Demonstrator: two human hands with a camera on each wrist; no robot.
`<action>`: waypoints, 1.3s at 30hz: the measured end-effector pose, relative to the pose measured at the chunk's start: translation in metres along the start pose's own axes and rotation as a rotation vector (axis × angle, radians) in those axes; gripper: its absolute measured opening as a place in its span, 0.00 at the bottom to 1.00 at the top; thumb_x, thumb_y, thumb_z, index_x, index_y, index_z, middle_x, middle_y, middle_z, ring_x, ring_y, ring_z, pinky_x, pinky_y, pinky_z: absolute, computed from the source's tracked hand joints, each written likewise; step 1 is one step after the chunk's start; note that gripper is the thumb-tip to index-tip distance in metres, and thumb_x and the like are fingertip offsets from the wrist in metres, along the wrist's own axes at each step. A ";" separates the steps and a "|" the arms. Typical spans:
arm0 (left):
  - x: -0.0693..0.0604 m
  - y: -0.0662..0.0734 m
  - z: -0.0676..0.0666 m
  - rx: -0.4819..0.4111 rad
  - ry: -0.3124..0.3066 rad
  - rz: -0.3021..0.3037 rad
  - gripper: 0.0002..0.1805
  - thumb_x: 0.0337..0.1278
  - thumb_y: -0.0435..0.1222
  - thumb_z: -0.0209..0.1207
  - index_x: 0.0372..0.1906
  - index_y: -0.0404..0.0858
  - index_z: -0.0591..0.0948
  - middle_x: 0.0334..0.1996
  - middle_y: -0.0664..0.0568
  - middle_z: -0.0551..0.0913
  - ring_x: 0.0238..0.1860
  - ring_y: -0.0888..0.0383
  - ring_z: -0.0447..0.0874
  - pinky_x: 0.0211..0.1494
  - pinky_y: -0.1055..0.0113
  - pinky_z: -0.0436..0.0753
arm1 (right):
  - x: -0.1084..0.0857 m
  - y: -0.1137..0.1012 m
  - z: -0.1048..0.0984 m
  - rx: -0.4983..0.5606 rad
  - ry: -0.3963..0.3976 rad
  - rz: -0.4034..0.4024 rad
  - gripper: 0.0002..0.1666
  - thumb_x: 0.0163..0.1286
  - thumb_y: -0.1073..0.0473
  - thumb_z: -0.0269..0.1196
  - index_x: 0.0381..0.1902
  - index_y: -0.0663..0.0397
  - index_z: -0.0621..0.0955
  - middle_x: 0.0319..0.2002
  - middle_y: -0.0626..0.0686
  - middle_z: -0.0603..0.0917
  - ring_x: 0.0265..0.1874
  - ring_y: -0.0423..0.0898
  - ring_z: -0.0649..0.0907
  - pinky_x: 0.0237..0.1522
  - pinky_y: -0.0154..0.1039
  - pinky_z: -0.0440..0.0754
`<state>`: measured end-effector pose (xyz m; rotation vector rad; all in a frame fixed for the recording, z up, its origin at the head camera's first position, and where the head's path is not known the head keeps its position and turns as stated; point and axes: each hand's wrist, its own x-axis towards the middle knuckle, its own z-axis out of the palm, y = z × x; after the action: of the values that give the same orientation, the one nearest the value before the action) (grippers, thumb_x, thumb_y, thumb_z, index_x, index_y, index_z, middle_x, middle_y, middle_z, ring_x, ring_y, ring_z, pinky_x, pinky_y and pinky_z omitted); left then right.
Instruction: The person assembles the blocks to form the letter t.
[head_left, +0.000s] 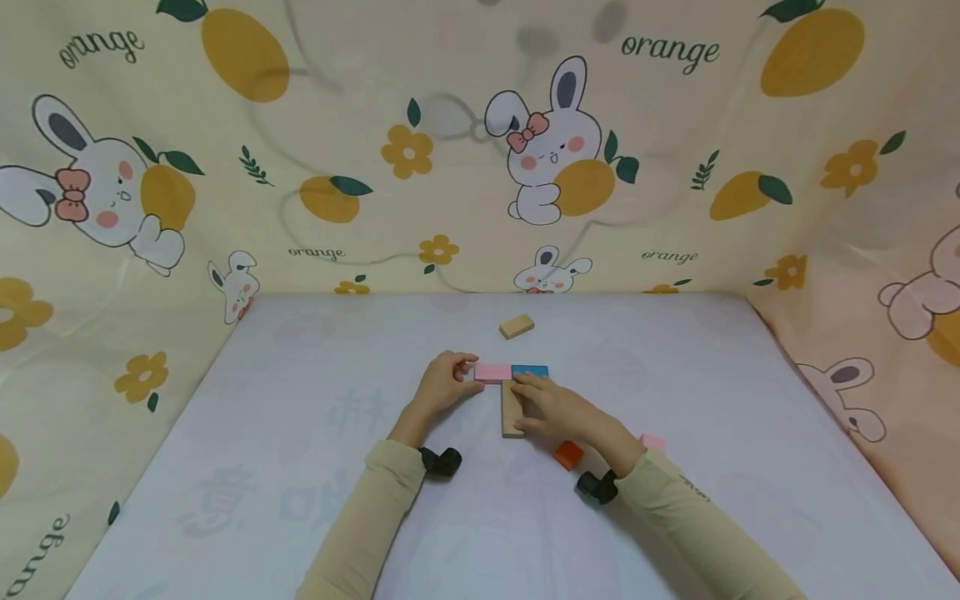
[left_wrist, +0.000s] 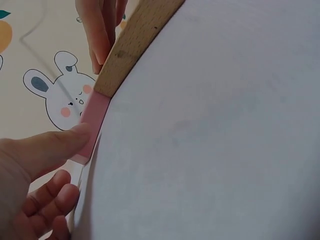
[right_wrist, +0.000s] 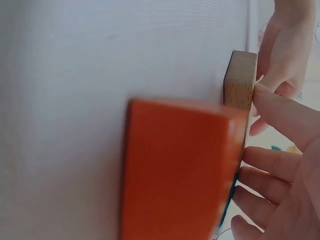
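In the head view a pink block [head_left: 492, 373] and a blue block [head_left: 531, 371] lie end to end. A long wooden block [head_left: 512, 410] meets them from the near side, like the stem of a T. My left hand [head_left: 444, 385] pinches the pink block's left end, thumb on its near side. In the left wrist view that thumb presses the pink block [left_wrist: 95, 120]. My right hand [head_left: 558, 408] rests on the wooden block's right side, fingertips reaching the blue block. Its fingers are fairly straight in the right wrist view, the thumb near the wooden block's end [right_wrist: 241, 75].
An orange block [head_left: 567, 454] lies beside the right wrist. Another pink block [head_left: 652, 442] is partly hidden behind the right forearm. A small wooden block [head_left: 517, 326] lies farther back on the white table [head_left: 300, 500]. A patterned cloth stands behind the table.
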<state>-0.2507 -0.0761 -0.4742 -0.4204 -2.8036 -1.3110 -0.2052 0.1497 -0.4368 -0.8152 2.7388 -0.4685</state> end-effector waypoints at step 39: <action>-0.032 0.025 -0.005 0.235 -0.138 0.249 0.18 0.62 0.38 0.61 0.56 0.38 0.80 0.59 0.45 0.80 0.63 0.47 0.76 0.68 0.52 0.74 | 0.004 0.013 -0.005 0.155 0.187 -0.047 0.30 0.65 0.56 0.65 0.61 0.67 0.74 0.59 0.64 0.79 0.60 0.60 0.79 0.62 0.55 0.77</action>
<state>-0.2144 -0.0723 -0.4562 -0.8436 -2.8480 -0.9252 -0.2166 0.1594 -0.4374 -0.8364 2.8105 -0.7935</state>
